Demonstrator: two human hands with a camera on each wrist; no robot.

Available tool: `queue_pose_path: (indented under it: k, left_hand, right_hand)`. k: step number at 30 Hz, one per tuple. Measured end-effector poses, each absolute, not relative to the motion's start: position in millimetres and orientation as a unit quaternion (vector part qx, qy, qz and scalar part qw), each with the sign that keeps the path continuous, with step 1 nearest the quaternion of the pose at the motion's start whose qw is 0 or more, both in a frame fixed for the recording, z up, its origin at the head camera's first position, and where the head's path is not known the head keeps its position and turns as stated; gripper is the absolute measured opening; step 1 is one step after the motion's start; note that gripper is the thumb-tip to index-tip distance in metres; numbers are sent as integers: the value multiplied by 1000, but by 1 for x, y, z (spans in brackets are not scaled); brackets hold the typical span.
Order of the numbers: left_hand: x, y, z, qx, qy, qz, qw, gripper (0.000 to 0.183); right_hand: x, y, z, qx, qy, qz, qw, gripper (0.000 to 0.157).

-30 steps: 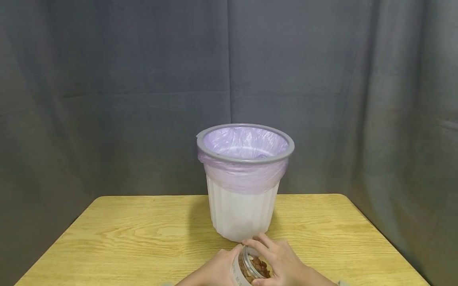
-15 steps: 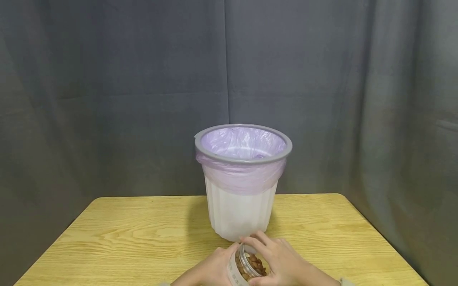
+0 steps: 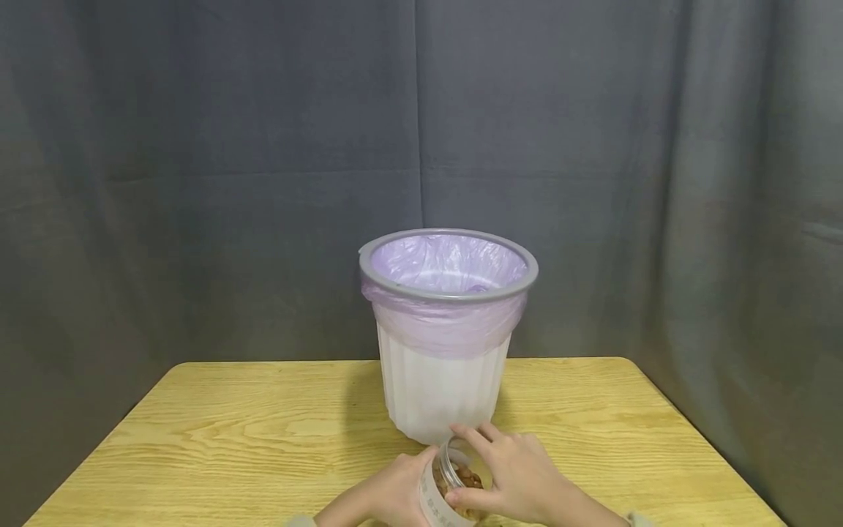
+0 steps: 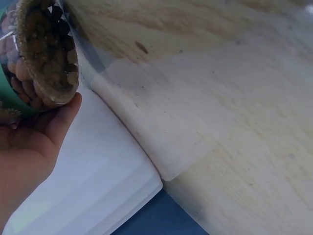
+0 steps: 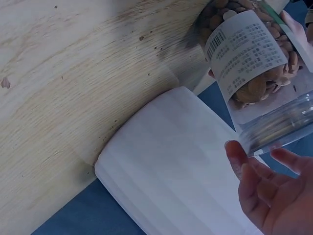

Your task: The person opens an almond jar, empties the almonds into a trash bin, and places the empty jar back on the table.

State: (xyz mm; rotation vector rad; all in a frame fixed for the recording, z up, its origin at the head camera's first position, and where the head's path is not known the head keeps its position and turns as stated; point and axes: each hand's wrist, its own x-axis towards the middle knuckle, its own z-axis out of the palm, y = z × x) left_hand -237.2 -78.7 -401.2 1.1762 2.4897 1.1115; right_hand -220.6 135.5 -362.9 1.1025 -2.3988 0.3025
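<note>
A clear plastic jar of brown nuts that look like almonds (image 3: 431, 505) is held tilted over the table's near edge, its silvery rim turned to the right. My left hand (image 3: 395, 492) grips the jar's body, with fingers wrapped beneath it in the left wrist view. Across the rim end, my right hand (image 3: 523, 476) holds on with thumb and fingers on opposite sides. A white printed label (image 5: 249, 56) with a barcode shows in the right wrist view. Whether a clear lid covers the mouth is hard to tell.
Just beyond the hands stands a white ribbed bin (image 3: 441, 395) with a grey ring (image 3: 451, 295) and a purple liner bag (image 3: 448, 322). It sits on a yellow wood-grain table (image 3: 263, 432). Dark grey curtains (image 3: 263, 183) hang behind and at both sides.
My right thumb has shifted up onto the jar's rim, and the right fingers have straightened somewhat over its far side. The left hand keeps its grip; the bin stays put.
</note>
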Motion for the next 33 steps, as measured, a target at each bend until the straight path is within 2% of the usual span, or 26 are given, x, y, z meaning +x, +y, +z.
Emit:
queue_pose_path:
  k: [5,14,25,33]
  left_hand:
    - [-239,-79,-402,403,821,393,97,74]
    - [-238,-78,-398,395,832,376,101,78]
    - [-236,-77,-396,408,830,368,96,72]
    - [-238,-78,-396,426,826,357,95,81]
  right_hand:
    - [-220,137,-362,403,-876,131,229,63]
    - [-220,141,-364,426,-871,155,187,64]
    - [-219,147,-361,472,-845,147,203,67]
    - [-219,150,-355,502,-837,130,173,69]
